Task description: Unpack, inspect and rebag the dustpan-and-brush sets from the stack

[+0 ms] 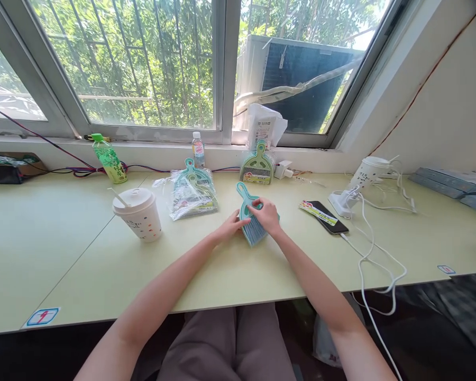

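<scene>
In the head view, a teal hand brush (254, 233) with grey-blue bristles lies over the table in front of me, its handle pointing away and slightly left. A teal edge at its right suggests a dustpan beneath, mostly hidden. My left hand (230, 227) grips the brush's left edge between thumb and fingers. From the right, my right hand (266, 216) pinches the brush head just below the handle. Beyond it, a green brush-and-dustpan set (257, 172) leans upright by the sill. To the left, more sets lie in a see-through plastic bag (194, 198).
A lidded paper cup (140, 222) with a straw stands left, near a green drink bottle (110, 161). At right lie a phone (329, 219) with a label strip (316, 210) on it, a power strip (343, 202) and white cables (371, 248). A second cup (368, 172) stands behind.
</scene>
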`<state>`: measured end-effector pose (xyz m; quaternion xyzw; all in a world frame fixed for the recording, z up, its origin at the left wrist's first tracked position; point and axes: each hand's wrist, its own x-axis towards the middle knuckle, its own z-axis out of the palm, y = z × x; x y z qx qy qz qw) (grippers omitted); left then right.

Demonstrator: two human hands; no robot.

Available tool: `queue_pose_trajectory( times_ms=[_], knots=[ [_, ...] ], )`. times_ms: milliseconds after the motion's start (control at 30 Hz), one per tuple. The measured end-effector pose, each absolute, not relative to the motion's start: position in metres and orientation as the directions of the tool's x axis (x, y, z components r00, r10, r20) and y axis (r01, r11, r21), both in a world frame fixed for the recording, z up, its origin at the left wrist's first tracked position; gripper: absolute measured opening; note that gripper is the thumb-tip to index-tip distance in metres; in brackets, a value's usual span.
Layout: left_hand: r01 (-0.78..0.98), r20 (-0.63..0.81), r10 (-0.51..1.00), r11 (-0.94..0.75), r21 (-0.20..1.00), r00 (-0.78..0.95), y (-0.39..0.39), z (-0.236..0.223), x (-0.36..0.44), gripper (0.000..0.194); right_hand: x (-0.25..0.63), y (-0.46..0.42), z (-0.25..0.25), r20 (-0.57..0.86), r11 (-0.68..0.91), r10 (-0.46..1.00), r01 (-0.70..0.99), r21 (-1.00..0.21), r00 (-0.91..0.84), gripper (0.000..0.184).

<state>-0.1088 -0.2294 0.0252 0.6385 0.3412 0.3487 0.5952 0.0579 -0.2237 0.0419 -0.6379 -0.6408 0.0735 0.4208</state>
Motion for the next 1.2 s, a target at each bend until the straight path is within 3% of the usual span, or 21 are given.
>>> queue_pose_trajectory(
  times_ms=[133,233,333,433,567,667,767,833,900,1000,1067,1200],
  knots=[
    [-0.056,-0.023,0.888,0.054,0.997,0.459,-0.223,0.021,-0.115,0.055,0.095,-0.219,0.043,0.444,0.14,0.873,0.77,-0.623,0.201,0.029],
    [-0.077,-0.022,0.919,0.057,0.995,0.393,-0.208,0.019,-0.129,0.052,0.147,-0.221,0.039,0.547,-0.148,0.76,0.913,-0.381,0.351,0.033],
    [-0.124,-0.043,0.945,0.087,0.989,0.324,-0.194,0.019,-0.14,0.051,0.186,-0.224,0.028,0.414,-0.42,0.768,0.872,-0.251,0.489,0.036],
    [-0.184,-0.063,0.967,0.111,0.977,0.249,-0.189,0.019,-0.143,0.051,0.197,-0.222,0.018,0.291,-0.454,0.816,0.865,-0.215,0.5,0.031],
    [-0.202,-0.07,0.975,0.113,0.973,0.208,-0.189,0.018,-0.143,0.048,0.188,-0.217,0.017,0.315,-0.403,0.829,0.884,-0.237,0.462,0.034],
    [-0.202,-0.048,0.975,0.093,0.975,0.216,-0.188,0.017,-0.144,0.045,0.177,-0.22,0.029,0.405,-0.314,0.782,0.86,-0.402,0.474,0.036],
    [-0.241,-0.048,0.973,0.104,0.965,0.226,-0.186,0.015,-0.143,0.041,0.148,-0.23,0.049,0.596,-0.053,0.626,0.79,-0.611,0.502,0.045],
    [-0.269,-0.05,0.964,0.122,0.955,0.26,-0.186,0.014,-0.142,0.041,0.116,-0.238,0.06,0.689,0.139,0.567,0.773,-0.619,0.451,0.047],
    [-0.294,-0.028,0.95,0.124,0.948,0.31,-0.188,0.015,-0.141,0.042,0.081,-0.245,0.063,0.719,0.296,0.629,0.764,-0.574,0.296,0.042],
    [-0.343,0.03,0.937,0.098,0.934,0.347,-0.191,0.017,-0.143,0.047,0.042,-0.248,0.055,0.653,0.519,0.75,0.71,-0.475,-0.111,0.035],
    [-0.36,0.06,0.94,0.069,0.93,0.334,-0.192,0.018,-0.145,0.048,0.031,-0.247,0.045,0.539,0.573,0.787,0.677,-0.461,-0.299,0.035],
    [-0.366,0.089,0.95,0.028,0.93,0.3,-0.19,0.017,-0.147,0.055,0.033,-0.241,0.032,0.444,0.522,0.839,0.695,-0.494,-0.315,0.035]
  ],
)
